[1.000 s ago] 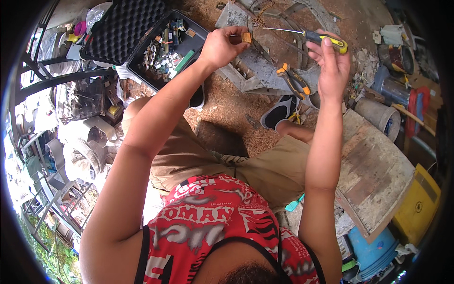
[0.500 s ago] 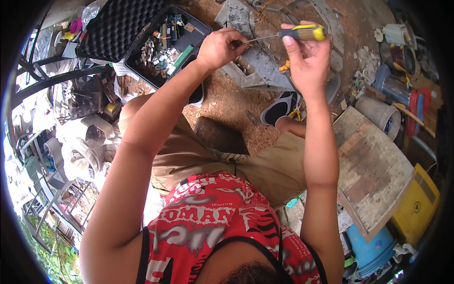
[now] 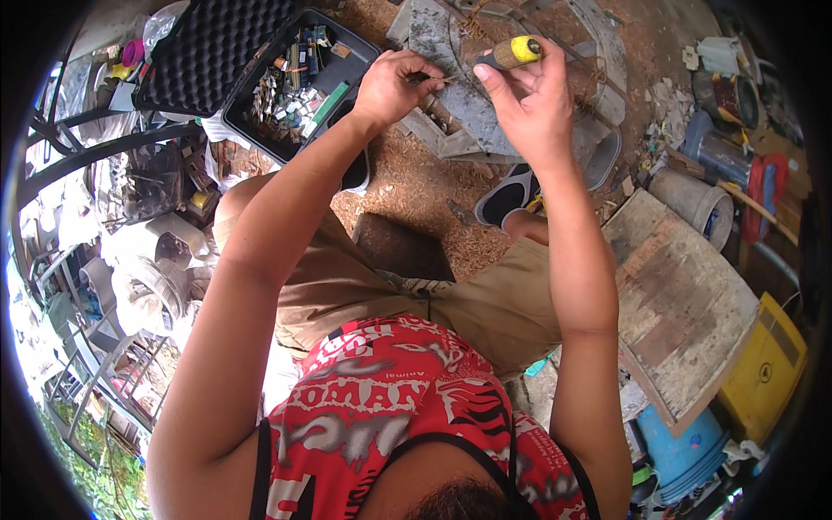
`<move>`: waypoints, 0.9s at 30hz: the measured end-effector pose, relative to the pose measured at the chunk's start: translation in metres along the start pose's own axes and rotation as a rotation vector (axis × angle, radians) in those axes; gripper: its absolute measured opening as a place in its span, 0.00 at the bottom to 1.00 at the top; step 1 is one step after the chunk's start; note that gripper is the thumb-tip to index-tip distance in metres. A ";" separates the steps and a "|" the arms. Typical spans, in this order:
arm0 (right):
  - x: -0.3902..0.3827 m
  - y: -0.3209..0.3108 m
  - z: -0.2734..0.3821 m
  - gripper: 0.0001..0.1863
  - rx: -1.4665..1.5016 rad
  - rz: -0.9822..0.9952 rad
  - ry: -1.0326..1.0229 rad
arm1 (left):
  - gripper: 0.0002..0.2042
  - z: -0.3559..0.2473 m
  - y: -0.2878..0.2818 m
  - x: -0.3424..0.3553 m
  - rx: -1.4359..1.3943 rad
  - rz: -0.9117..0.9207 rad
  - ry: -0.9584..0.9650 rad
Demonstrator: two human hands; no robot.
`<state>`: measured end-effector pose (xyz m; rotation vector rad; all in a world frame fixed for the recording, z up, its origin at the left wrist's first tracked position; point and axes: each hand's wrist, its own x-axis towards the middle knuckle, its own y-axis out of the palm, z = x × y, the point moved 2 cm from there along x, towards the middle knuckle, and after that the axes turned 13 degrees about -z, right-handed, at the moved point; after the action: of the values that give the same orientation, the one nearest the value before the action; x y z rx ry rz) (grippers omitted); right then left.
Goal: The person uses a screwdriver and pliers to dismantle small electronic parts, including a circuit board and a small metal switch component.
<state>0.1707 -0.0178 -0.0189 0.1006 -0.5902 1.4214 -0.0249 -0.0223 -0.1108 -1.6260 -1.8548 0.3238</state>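
Note:
My right hand [image 3: 539, 113] is closed round a screwdriver [image 3: 513, 54] with a yellow and dark handle. The yellow end points up and to the right, and the shaft can hardly be made out. To the left of it, my left hand [image 3: 397, 88] pinches a small thin piece [image 3: 446, 80], too small to name. Both hands are above a grey worn slab [image 3: 433, 35] lying on the ground. Just left of my left hand is an opened black case [image 3: 368, 43], with many small metallic and coloured pieces inside and a green strip [image 3: 329, 102] along one side.
My legs are spread on either side of a dark block [image 3: 403, 247] on the shavings-covered ground [image 3: 468, 173]. A worn wooden board [image 3: 680, 303], a grey bucket [image 3: 693, 204], a yellow panel [image 3: 763, 373] and a blue bucket [image 3: 680, 451] stand at the right. White plastic items [image 3: 152, 286] crowd the left.
My right hand has moved left toward my left hand, bringing the screwdriver with it. Its handle has tilted, and the shaft that showed before is now mostly lost from sight.

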 end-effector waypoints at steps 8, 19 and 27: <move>0.006 -0.001 0.013 0.26 0.144 -0.094 -0.078 | 0.08 -0.004 -0.001 0.000 0.023 0.002 0.033; 0.003 0.002 0.008 0.27 0.051 -0.021 -0.012 | 0.08 -0.001 0.002 0.000 -0.042 0.015 -0.040; 0.000 0.007 0.004 0.27 -0.012 -0.015 -0.031 | 0.09 -0.002 0.001 -0.002 -0.019 -0.005 -0.022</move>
<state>0.1623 -0.0180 -0.0173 0.1173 -0.6220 1.4036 -0.0228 -0.0244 -0.1099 -1.6371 -1.8831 0.3236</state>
